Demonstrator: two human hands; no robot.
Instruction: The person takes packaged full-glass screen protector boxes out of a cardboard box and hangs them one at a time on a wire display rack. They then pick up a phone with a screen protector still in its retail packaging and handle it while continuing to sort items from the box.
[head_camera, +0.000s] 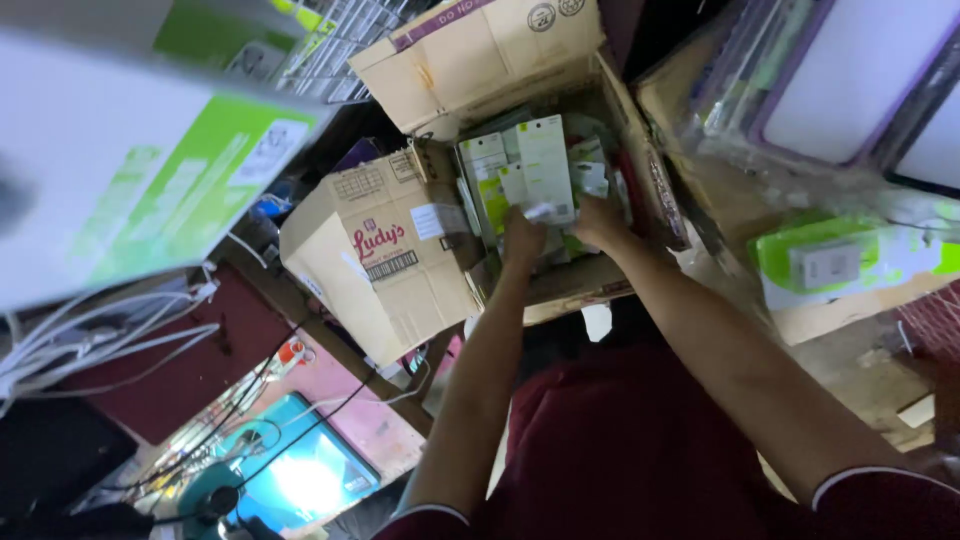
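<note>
White-green small packages (530, 170) in open cardboard box (480, 60), left hand (522, 240), right hand (598, 222) gripping them

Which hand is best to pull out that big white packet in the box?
Probably the left hand. Its fingers already touch the bottom edge of the tall white packet in the open cardboard box. The right hand rests beside it, on lower packets.

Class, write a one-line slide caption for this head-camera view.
Both hands, left hand and right hand, reach into an open cardboard box of small white packages.
</note>
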